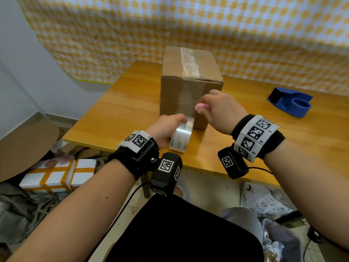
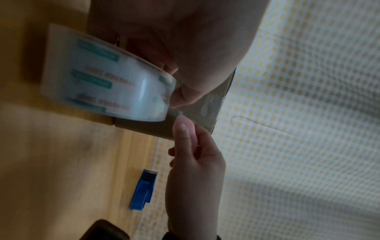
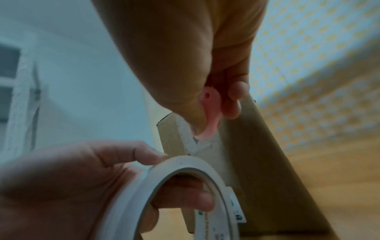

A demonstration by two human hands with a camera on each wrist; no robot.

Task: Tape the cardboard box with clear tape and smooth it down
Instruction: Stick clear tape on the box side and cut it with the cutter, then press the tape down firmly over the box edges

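Observation:
A brown cardboard box (image 1: 177,95) stands upright on the wooden table (image 1: 120,114), with clear tape along its top seam and down its near face. My left hand (image 1: 166,127) grips a roll of clear tape (image 1: 181,136) low against the box's near face. In the left wrist view the roll (image 2: 107,84) sits at the box's (image 2: 197,113) foot. My right hand (image 1: 219,110) pinches a small pink cutter (image 1: 201,106) and holds it against the taped face just above the roll. The right wrist view shows the cutter's (image 3: 209,116) tip on the tape strip.
A blue tape dispenser (image 1: 291,103) lies on the table at the right. A yellow checked cloth (image 1: 188,25) hangs behind the table. Taped white foam boxes (image 1: 56,176) and clutter lie on the floor at the left, bags (image 1: 268,205) at the right.

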